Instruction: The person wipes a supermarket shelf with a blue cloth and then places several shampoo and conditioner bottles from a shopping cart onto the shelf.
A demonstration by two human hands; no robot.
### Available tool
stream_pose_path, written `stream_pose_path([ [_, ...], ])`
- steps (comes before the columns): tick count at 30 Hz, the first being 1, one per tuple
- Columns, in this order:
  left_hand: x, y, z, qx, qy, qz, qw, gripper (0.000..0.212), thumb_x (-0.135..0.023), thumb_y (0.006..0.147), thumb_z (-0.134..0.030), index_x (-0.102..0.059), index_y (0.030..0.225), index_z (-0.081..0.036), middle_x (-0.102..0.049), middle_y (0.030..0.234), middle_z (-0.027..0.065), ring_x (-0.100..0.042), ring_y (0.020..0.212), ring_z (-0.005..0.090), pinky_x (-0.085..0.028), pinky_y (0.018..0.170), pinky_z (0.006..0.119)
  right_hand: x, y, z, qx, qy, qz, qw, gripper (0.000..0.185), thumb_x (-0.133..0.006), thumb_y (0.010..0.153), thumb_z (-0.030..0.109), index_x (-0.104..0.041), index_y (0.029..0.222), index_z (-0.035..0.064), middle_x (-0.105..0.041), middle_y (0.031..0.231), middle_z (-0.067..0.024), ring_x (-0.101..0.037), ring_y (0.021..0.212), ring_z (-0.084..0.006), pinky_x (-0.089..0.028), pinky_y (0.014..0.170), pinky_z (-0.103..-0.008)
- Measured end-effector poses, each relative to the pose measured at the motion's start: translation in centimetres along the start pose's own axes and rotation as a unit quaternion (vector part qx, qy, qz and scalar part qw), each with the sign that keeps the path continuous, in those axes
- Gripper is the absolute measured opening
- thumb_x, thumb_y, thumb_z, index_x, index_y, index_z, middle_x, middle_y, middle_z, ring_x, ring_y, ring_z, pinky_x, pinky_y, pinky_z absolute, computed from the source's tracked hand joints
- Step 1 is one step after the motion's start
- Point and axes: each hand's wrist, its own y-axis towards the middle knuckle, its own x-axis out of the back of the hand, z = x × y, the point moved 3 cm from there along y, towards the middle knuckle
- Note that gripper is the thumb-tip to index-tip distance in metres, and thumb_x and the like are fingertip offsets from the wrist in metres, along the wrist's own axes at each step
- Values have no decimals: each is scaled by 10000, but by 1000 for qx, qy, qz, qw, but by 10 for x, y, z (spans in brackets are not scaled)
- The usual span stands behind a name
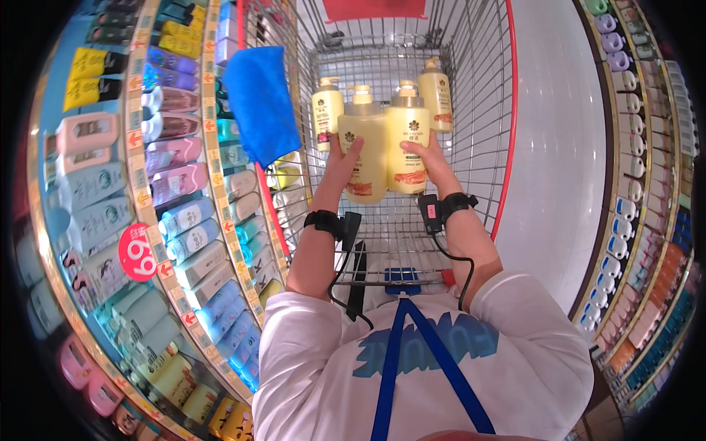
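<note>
Two large pale-yellow pump bottles are side by side over the shopping cart (513, 99). My left hand (347, 154) grips the left pump bottle (370, 165), its thumb on the front. Around the right pump bottle (407, 160), which has a grey collar, my right hand (433, 154) is closed from the side. Beyond them, a smaller yellow pump bottle (327, 113) is at the left and another pump bottle (436, 93) at the right, both partly overlapped by the held bottles or hands. Whether these two rest on the cart's wire is hard to tell.
A blue cloth (262, 105) hangs over the cart's left rim. Shelves of bottles (187, 220) stand close at the left, with a round red price sign (139, 252). More stocked shelves (623, 220) line the right, across a pale floor (540, 165). Both wrists wear strapped devices with black cables.
</note>
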Motion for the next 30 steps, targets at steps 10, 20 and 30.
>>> stream_pose_path([
  [10, 87, -194, -151, -216, -168, 68, 960, 659, -567, 949, -366, -271, 1471, -94, -494, 1341, 94, -482, 1221, 202, -387, 1014, 352, -134, -122, 160, 142, -16, 239, 960, 698, -750, 798, 290, -381, 1328, 24, -578, 1184, -125, -601, 1074, -208, -524, 878, -352],
  [20, 178, -498, -63, -291, -365, -118, 877, 551, -535, 964, -399, -438, 1317, 12, -591, 1224, 145, -619, 1089, 232, -529, 922, 364, -301, -329, 37, -51, -54, 528, 846, 571, -699, 839, 258, -453, 1299, 25, -620, 1137, -127, -662, 992, -219, -580, 830, -355],
  [30, 193, -700, 67, -300, -451, -326, 775, 515, -550, 954, -417, -495, 1287, -27, -634, 1165, 157, -654, 1021, 267, -549, 879, 409, -359, -501, -81, -197, -85, 641, 737, 483, -682, 876, 332, -556, 1195, -9, -685, 1038, -133, -704, 857, -187, -595, 724, -324],
])
